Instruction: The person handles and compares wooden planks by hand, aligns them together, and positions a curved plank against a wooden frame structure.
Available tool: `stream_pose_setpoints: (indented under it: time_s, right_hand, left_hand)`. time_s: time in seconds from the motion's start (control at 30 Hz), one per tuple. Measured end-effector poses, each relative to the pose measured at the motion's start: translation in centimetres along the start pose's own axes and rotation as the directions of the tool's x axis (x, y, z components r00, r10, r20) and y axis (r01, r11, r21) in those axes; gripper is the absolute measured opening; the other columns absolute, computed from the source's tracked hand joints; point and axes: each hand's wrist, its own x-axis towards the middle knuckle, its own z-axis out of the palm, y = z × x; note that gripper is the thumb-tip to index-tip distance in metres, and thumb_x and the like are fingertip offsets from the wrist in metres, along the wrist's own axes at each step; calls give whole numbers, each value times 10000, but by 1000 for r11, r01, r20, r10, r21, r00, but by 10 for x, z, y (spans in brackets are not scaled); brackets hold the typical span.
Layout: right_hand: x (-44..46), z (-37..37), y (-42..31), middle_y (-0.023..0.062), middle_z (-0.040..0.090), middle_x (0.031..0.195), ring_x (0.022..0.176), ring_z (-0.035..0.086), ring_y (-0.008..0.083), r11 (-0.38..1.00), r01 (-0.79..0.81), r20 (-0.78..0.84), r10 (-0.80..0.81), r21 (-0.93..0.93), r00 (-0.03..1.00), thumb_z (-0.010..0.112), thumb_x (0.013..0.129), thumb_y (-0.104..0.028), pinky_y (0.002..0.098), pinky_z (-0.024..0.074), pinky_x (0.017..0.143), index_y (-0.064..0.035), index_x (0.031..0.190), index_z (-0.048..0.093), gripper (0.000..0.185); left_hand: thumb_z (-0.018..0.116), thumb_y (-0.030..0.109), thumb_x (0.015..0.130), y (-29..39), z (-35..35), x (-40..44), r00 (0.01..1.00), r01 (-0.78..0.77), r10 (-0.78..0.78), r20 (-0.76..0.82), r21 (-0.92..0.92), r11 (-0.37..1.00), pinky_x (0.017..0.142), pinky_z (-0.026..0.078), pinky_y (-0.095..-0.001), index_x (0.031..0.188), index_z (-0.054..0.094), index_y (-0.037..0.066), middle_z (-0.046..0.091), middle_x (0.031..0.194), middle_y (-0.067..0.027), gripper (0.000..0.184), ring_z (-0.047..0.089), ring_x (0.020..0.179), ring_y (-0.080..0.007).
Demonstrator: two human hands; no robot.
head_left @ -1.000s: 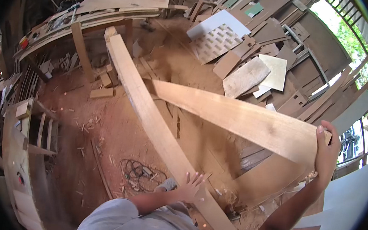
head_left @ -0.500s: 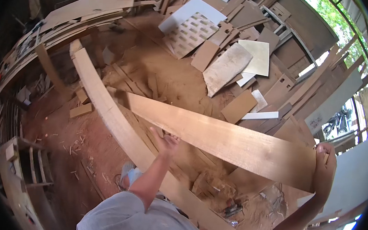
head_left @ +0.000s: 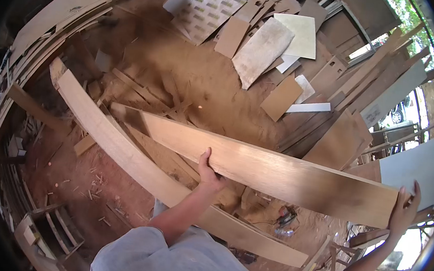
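Hands (head_left: 210, 178) on plank (head_left: 275, 173), panel (head_left: 210, 11) marks unreadable

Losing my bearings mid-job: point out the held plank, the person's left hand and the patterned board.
Held plank (head_left: 275, 176), head view: middle of its broad face.
Left hand (head_left: 210, 176), head view: middle of the hand.
Patterned board (head_left: 210, 10), head view: middle of its visible face.

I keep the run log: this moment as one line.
left hand: at lower edge of wide board, thumb on face | right hand: at its near end | second board: no hand on it
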Motion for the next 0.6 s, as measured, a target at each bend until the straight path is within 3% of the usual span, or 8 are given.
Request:
stream_pose_setpoints:
  time_s: [0.07, 0.1, 0.17, 0.2, 0.27, 0.4, 0.53, 0.6]
  right_hand:
    - [-6, -14, -66, 179, 693, 1293, 1167, 636, 300, 924, 337, -148, -365, -182, 919, 776, 959, -566, 459, 426, 1173, 21, 1346, 682, 709]
    - [6, 0, -149, 198, 624, 1435, 1321, 567, 358, 904, 187, 443, 3, -384, 896, 862, 849, -566, 488, 366, 1235, 0, 1415, 649, 828]
    - [-29, 22, -231, 219, 467, 1649, 1561, 362, 438, 937, 316, 772, -89, -150, 629, 992, 631, -493, 568, 217, 1325, -54, 1529, 583, 1081]
    - [-81, 42, -232, 221, 381, 1721, 1646, 225, 461, 808, 520, 479, -586, 279, 654, 1036, 522, -420, 618, 129, 1353, -88, 1575, 549, 1207]
    - [-88, 81, -297, 229, 385, 1719, 1639, 250, 451, 736, 592, 551, -658, 328, 513, 953, 642, -317, 662, 110, 1345, -105, 1581, 547, 1045]
    - [-170, 186, -335, 271, 414, 1688, 1606, 314, 480, 665, 732, 596, -651, 148, 471, 516, 1043, -206, 685, 133, 1332, -84, 1600, 508, 570]
    - [-240, 230, -316, 277, 548, 1577, 1504, 474, 500, 746, 637, 617, -598, 196, 511, 562, 1030, -175, 670, 329, 1260, -44, 1543, 559, 530]
    - [-250, 230, -295, 259, 642, 1461, 1377, 603, 454, 716, 666, 599, -632, 209, 492, 624, 989, -197, 590, 459, 1166, -35, 1493, 595, 530]
  left_hand:
    - [708, 533, 989, 12, 12, -4, 999, 14, -14, -36, -3, 1000, 1151, 502, -478, 1435, 612, 120, 681, 1406, -76, 616, 631, 1325, -290]
    - [716, 530, 988, 14, 18, -6, 998, 3, -2, -68, 12, 1000, 1143, 509, -467, 1429, 619, 127, 684, 1400, -65, 605, 635, 1320, -277]
    - [722, 510, 992, 24, 23, -7, 994, 5, 0, -107, 56, 998, 1130, 521, -450, 1420, 628, 139, 689, 1395, -46, 574, 644, 1309, -257]
    - [720, 495, 998, 28, 20, -8, 993, 18, -9, -119, 74, 997, 1125, 525, -443, 1417, 629, 143, 690, 1395, -39, 555, 648, 1302, -250]
    - [715, 470, 1008, 26, 16, -7, 989, 27, -10, -145, 117, 993, 1115, 534, -432, 1412, 635, 149, 693, 1392, -30, 522, 658, 1288, -241]
    - [716, 432, 1012, 17, 2, -15, 984, 61, -26, -175, 195, 979, 1096, 542, -418, 1396, 660, 158, 700, 1382, -24, 475, 675, 1261, -235]
    - [726, 363, 1011, -1, -37, -10, 967, 166, -99, -234, 287, 944, 1109, 545, -459, 1416, 614, 98, 708, 1359, -79, 497, 665, 1299, -276]
    - [726, 371, 1005, -19, -74, 8, 942, 162, -32, -335, 366, 916, 1093, 555, -468, 1427, 593, 68, 715, 1330, -95, 536, 673, 1287, -286]
